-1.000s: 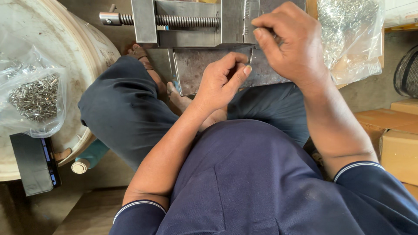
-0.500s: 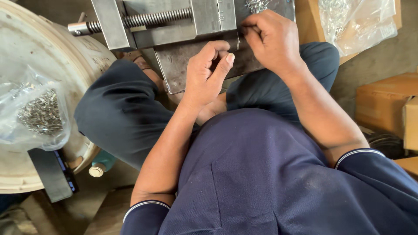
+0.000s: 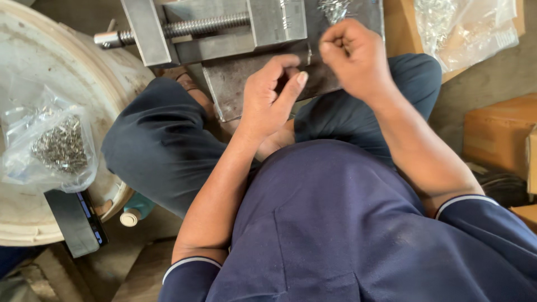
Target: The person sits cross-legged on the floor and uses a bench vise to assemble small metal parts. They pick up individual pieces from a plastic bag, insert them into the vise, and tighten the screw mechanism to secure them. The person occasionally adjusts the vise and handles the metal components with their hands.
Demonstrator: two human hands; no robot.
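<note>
Steel vise (image 3: 224,33) just beyond both hands; left hand (image 3: 268,98) half-curled, right hand (image 3: 355,59) fisted, contents unclear.

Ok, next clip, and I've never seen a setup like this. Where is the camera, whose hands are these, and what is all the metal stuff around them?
There is no machine here: the one view comes from a camera worn on a person's head, looking down over their dark blue shirt and lap at their own bare hands. The left hand rests with curled fingers on a grey metal bench vise, whose threaded screw sticks out to the side. The right hand is closed into a loose fist above the vise; whether it pinches anything is too small to tell. A small heap of shiny metal pieces lies on top of the vise. On the left, a clear plastic bag of similar small metal parts sits on a white round drum. Another clear bag lies on a cardboard box at upper right.
</note>
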